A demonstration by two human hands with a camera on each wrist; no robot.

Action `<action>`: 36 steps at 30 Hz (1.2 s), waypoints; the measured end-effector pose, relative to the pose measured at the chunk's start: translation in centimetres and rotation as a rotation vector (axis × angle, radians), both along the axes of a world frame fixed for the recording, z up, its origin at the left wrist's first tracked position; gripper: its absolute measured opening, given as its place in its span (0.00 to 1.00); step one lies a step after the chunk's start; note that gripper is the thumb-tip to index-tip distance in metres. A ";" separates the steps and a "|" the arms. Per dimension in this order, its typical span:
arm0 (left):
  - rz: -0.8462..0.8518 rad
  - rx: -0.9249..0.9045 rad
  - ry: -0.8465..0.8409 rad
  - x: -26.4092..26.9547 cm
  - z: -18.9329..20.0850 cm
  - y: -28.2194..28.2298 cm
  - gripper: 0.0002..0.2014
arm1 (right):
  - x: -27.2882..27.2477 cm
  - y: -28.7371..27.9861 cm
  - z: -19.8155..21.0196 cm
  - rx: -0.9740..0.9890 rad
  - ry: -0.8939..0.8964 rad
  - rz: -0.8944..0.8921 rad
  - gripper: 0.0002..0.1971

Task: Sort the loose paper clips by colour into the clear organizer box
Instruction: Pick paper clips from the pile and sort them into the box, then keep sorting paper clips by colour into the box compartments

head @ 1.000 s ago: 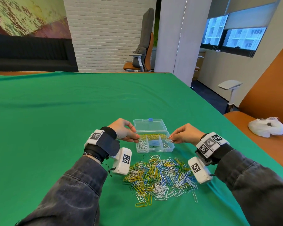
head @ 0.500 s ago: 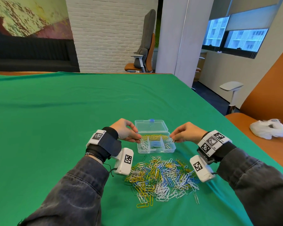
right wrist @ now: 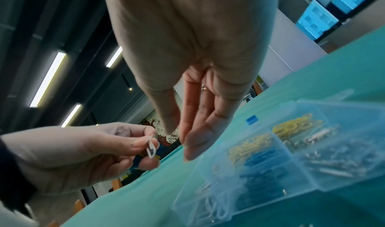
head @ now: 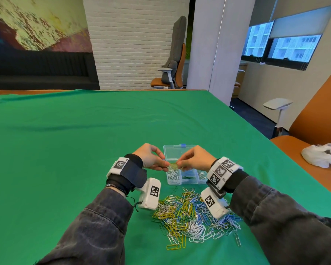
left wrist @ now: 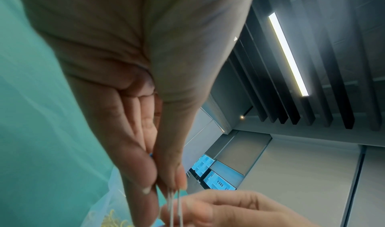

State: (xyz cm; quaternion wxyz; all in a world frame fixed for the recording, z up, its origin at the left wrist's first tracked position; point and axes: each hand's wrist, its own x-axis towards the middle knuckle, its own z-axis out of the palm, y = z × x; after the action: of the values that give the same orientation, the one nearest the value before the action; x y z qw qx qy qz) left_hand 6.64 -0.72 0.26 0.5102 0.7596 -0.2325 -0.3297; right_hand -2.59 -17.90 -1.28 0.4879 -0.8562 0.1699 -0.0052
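Both hands have met above the organizer box (head: 182, 150); left hand (head: 151, 157) pinches clips, right hand (head: 196, 159) fingers relaxed.

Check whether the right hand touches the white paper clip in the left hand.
Apart. The right wrist view shows a clear gap between the right hand and the white paper clip, which the left hand pinches.
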 end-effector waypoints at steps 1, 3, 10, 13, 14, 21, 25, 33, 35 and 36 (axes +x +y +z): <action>0.002 -0.008 0.004 0.0 -0.1 0.0 0.12 | -0.2 0.1 0.0 0.074 -0.008 0.011 0.09; 0.003 -0.025 0.011 -0.1 -0.2 -0.2 0.12 | -0.6 0.5 0.0 0.233 -0.007 0.055 0.11; -0.019 -0.026 0.041 -0.9 -0.9 -0.9 0.12 | -1.3 0.9 -0.1 0.290 -0.030 0.092 0.05; 0.006 -0.045 0.059 -0.9 -0.9 -0.8 0.12 | -1.1 0.7 0.0 0.258 -0.027 0.091 0.05; 0.026 -0.044 0.048 -0.8 -1.0 -0.8 0.12 | -1.0 0.6 0.0 0.239 -0.037 0.080 0.04; 0.071 -0.057 0.013 -0.1 -0.6 -0.2 0.11 | -0.8 0.1 -0.9 0.039 -0.049 -0.037 0.06; 0.015 -0.110 0.043 -0.4 -0.2 -0.5 0.10 | -1.3 0.8 -0.9 0.445 -0.055 -0.166 0.15; -0.176 -0.013 0.085 -2.7 0.0 -2.1 0.05 | -4.0 2.1 -2.2 1.393 0.064 -0.177 0.32; -0.218 0.009 0.100 -3.1 0.0 -2.3 0.04 | -4.4 2.0 -2.4 1.414 0.064 -0.191 0.33; -0.226 0.012 0.104 -3.3 0.0 -2.3 0.03 | -4.5 1.9 -2.5 1.411 0.062 -0.204 0.32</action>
State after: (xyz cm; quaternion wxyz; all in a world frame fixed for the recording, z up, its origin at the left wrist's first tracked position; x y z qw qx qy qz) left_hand 3.36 -3.06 0.31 0.4765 0.7134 -0.2882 -0.4254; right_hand -7.13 -15.96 -3.76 0.9176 -0.3158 0.2260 0.0846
